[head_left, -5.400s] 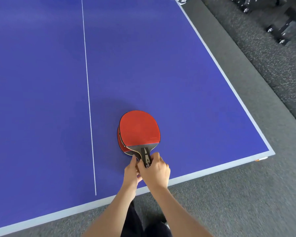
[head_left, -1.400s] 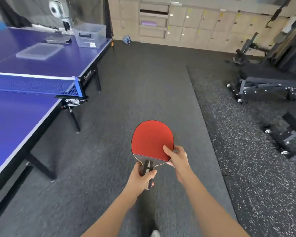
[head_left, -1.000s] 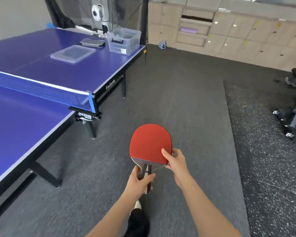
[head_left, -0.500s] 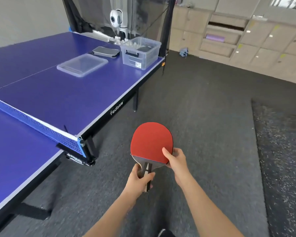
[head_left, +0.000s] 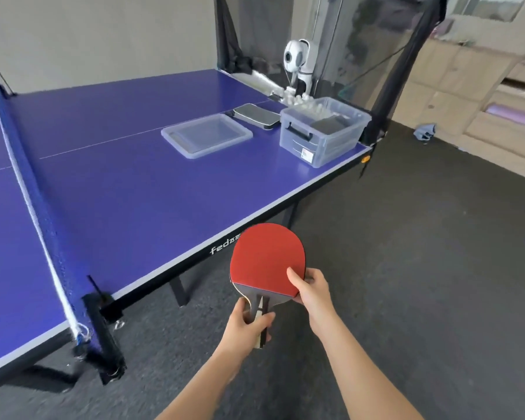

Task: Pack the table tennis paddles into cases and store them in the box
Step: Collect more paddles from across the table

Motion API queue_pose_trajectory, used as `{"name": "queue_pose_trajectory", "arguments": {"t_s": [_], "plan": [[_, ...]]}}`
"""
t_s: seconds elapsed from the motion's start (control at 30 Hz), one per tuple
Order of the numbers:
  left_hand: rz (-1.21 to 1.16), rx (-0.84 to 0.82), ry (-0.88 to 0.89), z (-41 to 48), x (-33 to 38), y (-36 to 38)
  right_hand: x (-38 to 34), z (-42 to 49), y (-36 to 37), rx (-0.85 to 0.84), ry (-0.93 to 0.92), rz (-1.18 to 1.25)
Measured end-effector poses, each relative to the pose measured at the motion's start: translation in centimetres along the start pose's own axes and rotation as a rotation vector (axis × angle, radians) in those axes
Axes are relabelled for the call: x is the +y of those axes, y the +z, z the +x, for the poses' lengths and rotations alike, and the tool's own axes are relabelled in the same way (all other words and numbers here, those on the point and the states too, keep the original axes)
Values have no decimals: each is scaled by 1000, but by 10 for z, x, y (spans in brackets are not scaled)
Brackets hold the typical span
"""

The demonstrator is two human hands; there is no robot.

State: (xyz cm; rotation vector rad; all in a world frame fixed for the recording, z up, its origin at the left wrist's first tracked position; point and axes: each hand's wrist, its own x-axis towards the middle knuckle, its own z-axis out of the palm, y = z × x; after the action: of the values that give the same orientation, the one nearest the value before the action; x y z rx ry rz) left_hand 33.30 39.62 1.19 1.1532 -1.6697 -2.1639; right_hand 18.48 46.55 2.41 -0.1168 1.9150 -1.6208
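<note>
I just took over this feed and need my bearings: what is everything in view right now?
paddle: one showing, red face, held off the table's near edge
table: one, blue, left
net: one, blue with white band, across table at left
box: one, clear, table's far right corner, lid off
lid: one, clear, flat on table left of box
case: one, black, behind lid, beside box
ball machine: one, white, table's far end
cloth: one, blue-grey, floor by cabinets
cabinets: beige, right wall
left hand: grips paddle handle
right hand: pinches blade's edge
</note>
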Motion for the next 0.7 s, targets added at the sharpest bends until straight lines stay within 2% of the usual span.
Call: {"name": "queue_pose_trajectory", "arguments": {"t_s": [0.33,0.7], "plan": [[-92,158,-11,130,60,0,-53,154,53,-138,8,-129],[-152,270,-40,266,128,-45,-119,291,144,-270,51,-107]]}}
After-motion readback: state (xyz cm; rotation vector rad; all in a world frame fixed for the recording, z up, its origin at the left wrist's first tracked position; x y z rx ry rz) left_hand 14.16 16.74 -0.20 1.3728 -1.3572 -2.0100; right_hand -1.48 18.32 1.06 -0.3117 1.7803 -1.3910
